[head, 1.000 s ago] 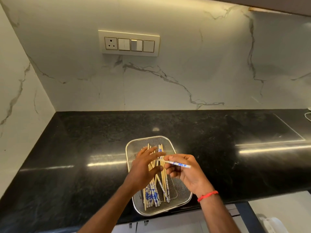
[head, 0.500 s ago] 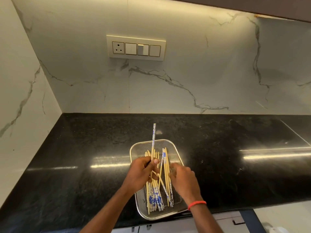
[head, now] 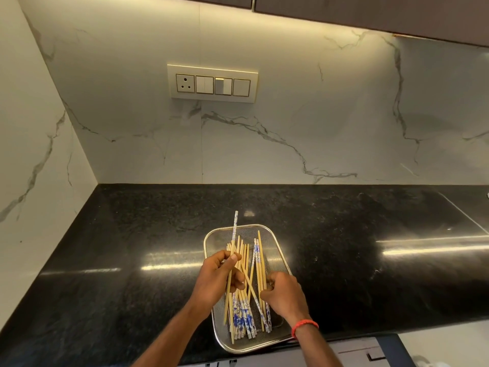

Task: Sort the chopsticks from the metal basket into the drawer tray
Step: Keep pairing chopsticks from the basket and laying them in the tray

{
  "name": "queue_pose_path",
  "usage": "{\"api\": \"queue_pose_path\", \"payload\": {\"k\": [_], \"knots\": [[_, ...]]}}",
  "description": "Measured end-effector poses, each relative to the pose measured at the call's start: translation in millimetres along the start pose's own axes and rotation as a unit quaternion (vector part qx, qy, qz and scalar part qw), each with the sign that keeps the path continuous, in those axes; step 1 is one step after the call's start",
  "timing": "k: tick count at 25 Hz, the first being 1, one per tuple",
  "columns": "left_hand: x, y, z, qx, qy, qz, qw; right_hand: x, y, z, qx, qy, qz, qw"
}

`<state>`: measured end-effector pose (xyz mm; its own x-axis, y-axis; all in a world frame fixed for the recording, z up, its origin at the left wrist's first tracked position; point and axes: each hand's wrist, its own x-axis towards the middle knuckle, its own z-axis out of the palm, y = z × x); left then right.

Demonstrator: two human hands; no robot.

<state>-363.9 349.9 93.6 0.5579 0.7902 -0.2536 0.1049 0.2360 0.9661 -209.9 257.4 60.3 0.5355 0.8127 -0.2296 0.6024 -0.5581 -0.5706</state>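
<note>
A rectangular metal mesh basket (head: 219, 239) sits at the front edge of the black counter. Several bamboo chopsticks (head: 242, 317) with blue-and-white patterned ends lie in it. My left hand (head: 215, 280) is over the basket's left side, closed on one chopstick (head: 235, 226) that points up and away past the far rim. My right hand (head: 284, 294) reaches into the basket's right side, its fingers curled among the chopsticks there; whether it grips one I cannot tell. The drawer tray is out of sight.
The black granite counter (head: 344, 234) runs left to right with a marble backsplash behind and a marble wall at the left. A switch and socket panel (head: 213, 84) is on the backsplash. A drawer front (head: 365, 353) shows below the counter edge at the bottom right.
A second ago my right hand held a patterned chopstick above the basket. That chopstick is in my left hand now, pointing away, and my right hand has gone down into the basket's right side.
</note>
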Motion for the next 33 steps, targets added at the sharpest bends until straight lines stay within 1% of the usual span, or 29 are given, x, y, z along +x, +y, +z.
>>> {"api": "queue_pose_path", "payload": {"k": [2,3,5,6,8,9,11,13,15,17,18,19,21,23,25,30,31,33], "knots": [[1,1,-1,-0.039,0.016,-0.035,0.998,-1,-2,-2,0.023,0.008,-0.002,1.000],[3,1,-2,-0.056,0.020,-0.051,0.997,-1,-3,-4,0.051,0.017,-0.007,0.999],[5,1,-2,-0.075,0.017,-0.071,0.995,-2,-11,-11,0.111,0.050,-0.029,0.992],[6,1,-2,-0.079,0.013,-0.072,0.994,-2,-17,-15,0.120,0.074,-0.049,0.989],[5,2,1,-0.088,0.009,-0.059,0.994,-2,-26,-22,0.084,0.122,-0.091,0.985],[5,2,3,-0.098,0.008,-0.046,0.994,-1,-29,-24,0.057,0.141,-0.099,0.983],[4,3,4,-0.132,0.016,-0.024,0.991,3,-29,-25,0.035,0.162,-0.072,0.983],[3,3,2,-0.184,0.042,-0.022,0.982,9,-23,-25,0.051,0.173,-0.023,0.983],[2,3,-2,-0.236,0.065,-0.037,0.969,13,-18,-28,0.102,0.185,-0.002,0.977],[1,1,-6,-0.263,0.071,-0.060,0.960,14,-17,-30,0.166,0.196,-0.025,0.966],[2,0,-6,-0.263,0.065,-0.075,0.960,14,-19,-29,0.176,0.190,-0.057,0.964],[2,0,-7,-0.255,0.049,-0.091,0.961,14,-21,-27,0.161,0.175,-0.090,0.967],[1,-1,-4,-0.217,-0.006,-0.116,0.969,12,-30,-19,0.112,0.121,-0.147,0.975],[-2,-1,0,-0.180,-0.053,-0.122,0.975,10,-39,-9,0.062,0.081,-0.177,0.979],[-4,-3,2,-0.160,-0.064,-0.114,0.978,9,-43,-2,0.041,0.076,-0.188,0.978],[1,-9,-1,-0.126,-0.057,-0.105,0.985,4,-46,-2,0.012,0.066,-0.210,0.975],[2,-11,-1,-0.124,-0.056,-0.106,0.985,4,-44,-3,0.018,0.080,-0.198,0.977],[3,-11,-1,-0.130,-0.054,-0.107,0.984,8,-35,-4,0.053,0.112,-0.143,0.982]]}}
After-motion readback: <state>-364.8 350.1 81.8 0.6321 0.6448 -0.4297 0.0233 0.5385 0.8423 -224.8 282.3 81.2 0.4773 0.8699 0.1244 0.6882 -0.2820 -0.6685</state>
